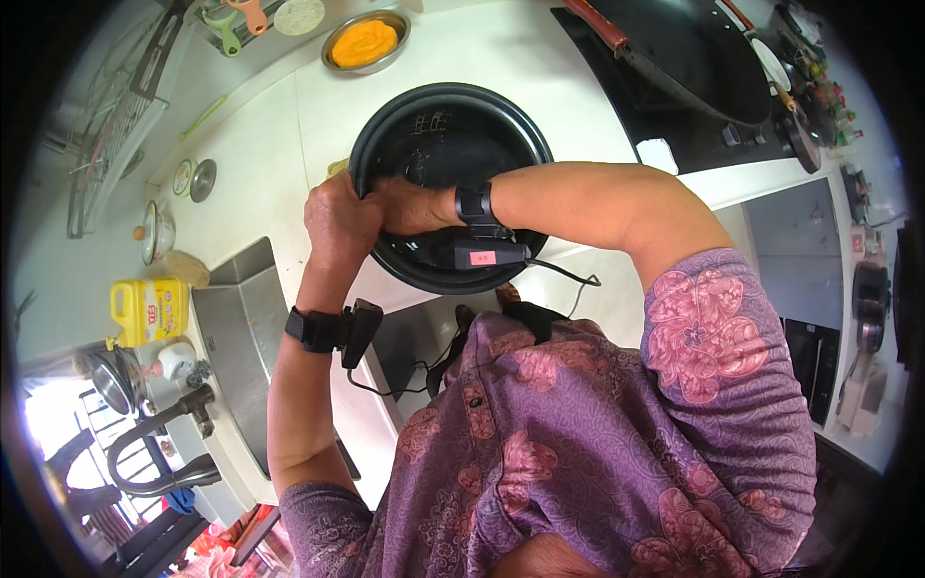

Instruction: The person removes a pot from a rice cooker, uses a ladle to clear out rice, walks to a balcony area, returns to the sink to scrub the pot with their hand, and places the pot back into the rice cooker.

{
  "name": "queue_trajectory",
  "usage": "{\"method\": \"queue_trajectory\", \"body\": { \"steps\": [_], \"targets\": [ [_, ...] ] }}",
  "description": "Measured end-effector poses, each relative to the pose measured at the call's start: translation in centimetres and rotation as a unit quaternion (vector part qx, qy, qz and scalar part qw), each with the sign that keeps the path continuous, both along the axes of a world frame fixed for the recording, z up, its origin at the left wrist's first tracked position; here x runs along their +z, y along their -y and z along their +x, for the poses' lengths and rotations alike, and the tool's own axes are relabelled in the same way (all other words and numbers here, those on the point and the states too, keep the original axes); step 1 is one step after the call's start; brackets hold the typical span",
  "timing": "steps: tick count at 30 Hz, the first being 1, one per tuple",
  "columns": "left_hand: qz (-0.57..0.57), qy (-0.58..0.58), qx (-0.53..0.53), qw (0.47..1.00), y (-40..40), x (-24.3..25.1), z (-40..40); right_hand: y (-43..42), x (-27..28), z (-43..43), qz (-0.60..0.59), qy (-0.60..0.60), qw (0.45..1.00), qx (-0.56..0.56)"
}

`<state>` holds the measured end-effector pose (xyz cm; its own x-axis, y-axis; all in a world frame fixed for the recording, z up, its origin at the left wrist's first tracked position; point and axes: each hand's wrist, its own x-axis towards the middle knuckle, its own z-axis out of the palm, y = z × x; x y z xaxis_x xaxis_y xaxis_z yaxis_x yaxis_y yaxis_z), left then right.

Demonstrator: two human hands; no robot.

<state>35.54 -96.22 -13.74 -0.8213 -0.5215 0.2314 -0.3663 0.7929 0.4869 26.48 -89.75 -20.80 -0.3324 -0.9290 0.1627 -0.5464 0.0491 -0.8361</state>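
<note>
A round black inner pot [462, 148], like that of a rice cooker, is before me near the counter's front edge, its opening facing me. It has level marks on the inner wall and a few wet-looking specks. My left hand [340, 217] is shut on the pot's left rim. Inside the pot, my right hand [415, 206] is bent against the left wall, close beside the left hand. Its fingertips are blurred and partly hidden, so whether it holds anything is unclear. A small yellowish thing [337, 167] shows just outside the left rim.
A steel bowl [402, 52] of orange mash stands behind the pot. On the right, a wok [694, 65] sits on the black cooktop [625, 108]. Left are the sink [235, 347], its faucet [123, 462] and a yellow jug [155, 311]. Cables hang from both wrist devices.
</note>
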Motion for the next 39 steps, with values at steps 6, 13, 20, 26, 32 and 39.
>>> {"method": "queue_trajectory", "body": {
  "steps": [6, 13, 20, 26, 32, 39],
  "targets": [
    [0.030, 0.036, 0.020, 0.999, 0.2, 0.0, 0.3, 1.3, 0.9, -4.5, 0.272, -0.251, 0.925, 0.082],
    [0.007, 0.022, 0.001, 1.000, 0.2, -0.1, 0.3, 1.5, -0.5, -2.0, 0.104, -0.025, 0.994, -0.019],
    [0.014, 0.016, -0.002, 1.000, -0.3, -0.3, -0.2, 1.9, -0.8, -4.4, 0.203, -0.233, 0.945, 0.112],
    [0.028, -0.006, 0.006, 1.000, 0.8, -1.0, 0.8, 1.2, 1.3, -3.4, 0.210, -0.020, 0.972, -0.099],
    [0.013, 0.011, 0.001, 1.000, 0.5, -0.9, 0.4, 2.1, -3.6, -1.8, 0.089, -0.057, 0.993, 0.043],
    [-0.003, -0.012, -0.014, 1.000, 0.0, -0.5, 0.3, 1.3, -0.2, -2.9, 0.078, -0.085, 0.988, -0.103]
  ]
}}
